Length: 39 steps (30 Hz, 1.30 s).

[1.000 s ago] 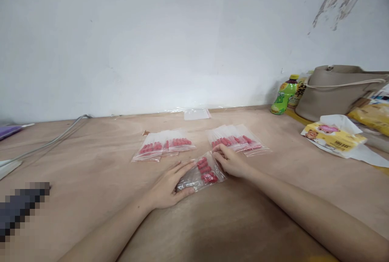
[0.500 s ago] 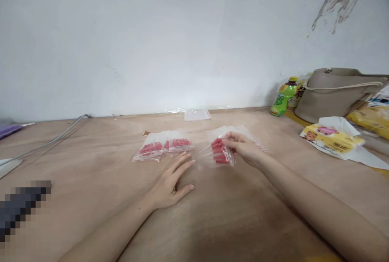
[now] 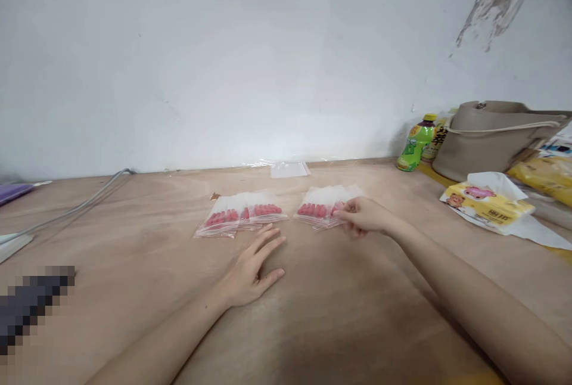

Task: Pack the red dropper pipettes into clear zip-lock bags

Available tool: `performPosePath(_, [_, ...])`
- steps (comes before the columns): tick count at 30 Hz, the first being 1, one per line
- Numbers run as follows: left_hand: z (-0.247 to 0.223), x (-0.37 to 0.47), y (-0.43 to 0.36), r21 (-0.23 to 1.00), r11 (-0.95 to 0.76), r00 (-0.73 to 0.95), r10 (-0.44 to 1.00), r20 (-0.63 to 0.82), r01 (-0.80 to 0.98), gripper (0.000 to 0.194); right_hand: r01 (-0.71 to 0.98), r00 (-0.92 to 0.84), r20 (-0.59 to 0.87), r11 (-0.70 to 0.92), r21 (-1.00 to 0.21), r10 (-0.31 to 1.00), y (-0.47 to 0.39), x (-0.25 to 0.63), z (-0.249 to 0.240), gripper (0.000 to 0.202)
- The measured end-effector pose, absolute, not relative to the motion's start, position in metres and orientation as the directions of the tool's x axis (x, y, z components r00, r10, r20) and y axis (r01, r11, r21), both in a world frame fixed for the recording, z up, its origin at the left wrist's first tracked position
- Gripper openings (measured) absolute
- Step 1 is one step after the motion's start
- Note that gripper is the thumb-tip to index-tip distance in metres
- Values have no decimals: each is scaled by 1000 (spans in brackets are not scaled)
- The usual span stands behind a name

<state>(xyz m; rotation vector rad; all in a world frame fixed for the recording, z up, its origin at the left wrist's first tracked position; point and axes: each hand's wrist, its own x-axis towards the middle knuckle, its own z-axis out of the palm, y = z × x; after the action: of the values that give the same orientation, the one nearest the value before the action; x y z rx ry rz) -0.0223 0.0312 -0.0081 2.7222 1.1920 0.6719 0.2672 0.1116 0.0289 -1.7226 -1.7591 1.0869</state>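
Note:
Small clear zip-lock bags with pinkish-red pieces inside lie in two overlapping groups on the wooden table. My left hand (image 3: 254,267) rests on the tabletop with fingers spread and holds nothing. Its fingertips point at the left group of zip-lock bags (image 3: 227,216). Thumb and fingers of my right hand (image 3: 364,216) are pinched at the right end of the other group of zip-lock bags (image 3: 314,210). They appear to grip the bag there, whose right part is hidden by the hand.
A flat white bag (image 3: 289,169) lies by the wall. At the right are a green drink bottle (image 3: 416,143), a beige bag (image 3: 480,143) and a yellow tissue pack (image 3: 489,203). A grey cable (image 3: 92,197) and a blurred dark object (image 3: 31,307) lie at the left.
The zip-lock bag that my right hand held up is now lying flat in the right group. My right hand has shifted slightly right and lower. The left hand has stayed put.

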Motion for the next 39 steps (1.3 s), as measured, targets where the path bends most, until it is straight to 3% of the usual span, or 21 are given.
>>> performPosePath(3, [-5,-20,38,135,-667,559,703,440,733,43,879,24,222,85,-468,975,121,286,31,35])
performPosePath(5, [-1,-17,49,67,-599,501,722,477,798,42,939,-10,357,131,-317,934,127,294,25,46])
performPosePath(7, [3,-12,65,14,-510,440,756,484,860,44,960,-76,304,153,-236,950,131,298,14,61])
performPosePath(10, [6,-3,94,-46,-395,374,819,434,918,49,963,-154,134,179,-200,979,133,300,-3,67])
performPosePath(15, [2,2,118,-29,-353,345,888,304,935,50,946,-234,128,256,-199,964,132,284,-18,66])
performPosePath(25, [-5,-60,91,-98,-341,352,864,361,935,53,905,-282,210,332,-265,936,133,176,-13,61])
performPosePath(28, [-4,-76,84,-130,-300,325,825,462,945,51,892,-240,222,305,-334,945,128,141,-13,63])
performPosePath(32, [-2,-77,75,-148,-293,322,736,596,945,45,778,-192,265,311,-545,945,126,122,-9,67])
performPosePath(35, [-2,-62,72,-183,-395,422,691,587,900,44,654,-213,322,380,-655,922,135,139,-9,46])
performPosePath(39, [0,-32,77,-203,-543,557,638,531,815,41,537,-323,376,495,-683,869,147,181,-19,32])
